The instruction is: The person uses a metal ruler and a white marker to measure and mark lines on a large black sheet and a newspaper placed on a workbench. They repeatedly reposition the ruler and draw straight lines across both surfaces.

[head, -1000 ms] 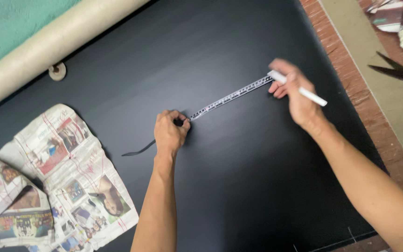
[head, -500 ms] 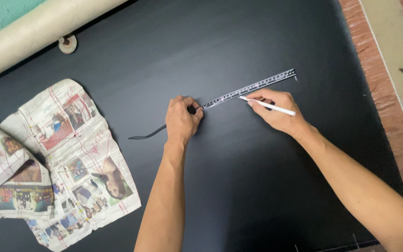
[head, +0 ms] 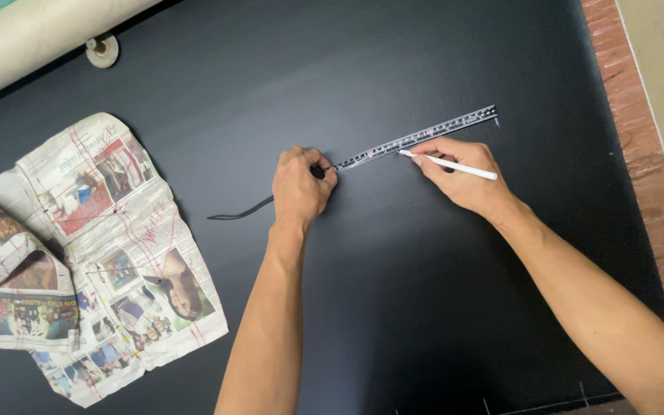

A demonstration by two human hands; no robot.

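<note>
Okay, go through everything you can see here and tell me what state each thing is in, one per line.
Measuring tape: stretched straight, flat on the sheet.
White marker: held, tip at the tape's edge.
Left hand: pinning the tape's near end.
Right hand: gripping the marker.
Black sheet: spread flat.
Newspaper: crumpled, unfolded.
Cream roll: rolled up.

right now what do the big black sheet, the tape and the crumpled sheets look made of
Black sheet: probably matte fabric or paper, with soft sheen and no weave visible. Tape: likely flexible cloth or plastic, since its tail curls. Crumpled sheets: newsprint, thin, creased, printed with photos.
</note>
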